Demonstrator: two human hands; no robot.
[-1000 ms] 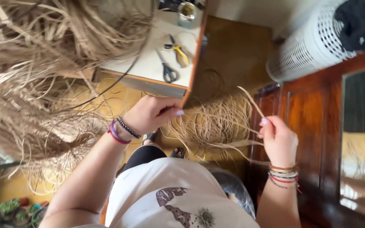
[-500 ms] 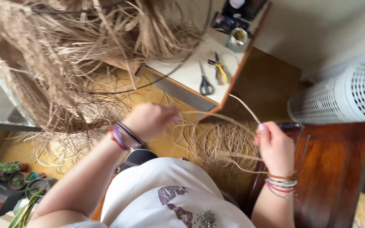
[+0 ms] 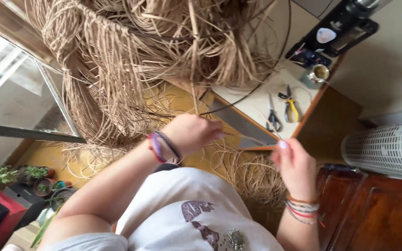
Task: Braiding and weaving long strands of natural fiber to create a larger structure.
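A big mass of tan straw-like fibre strands (image 3: 131, 56) hangs across the upper left of the head view. My left hand (image 3: 192, 133) is closed on strands hanging from it. My right hand (image 3: 296, 163) pinches one thin strand (image 3: 265, 120) between thumb and fingers, and the strand runs up and left from it. Both wrists wear several bracelets. More loose fibre (image 3: 252, 176) lies piled on the floor between my hands.
A white table (image 3: 257, 100) with a wooden edge holds scissors (image 3: 272, 120), yellow-handled pliers (image 3: 290, 106), a small tin (image 3: 320, 73) and a black device (image 3: 336, 32). A white perforated cylinder (image 3: 387, 148) and a dark wooden cabinet (image 3: 373, 209) are at right. Potted plants (image 3: 19, 179) stand at lower left beside a window.
The view has swung so the table and tools slid right. My right hand moved inward towards my left hand, still pinching the strand. My left hand stays in the hanging fibre.
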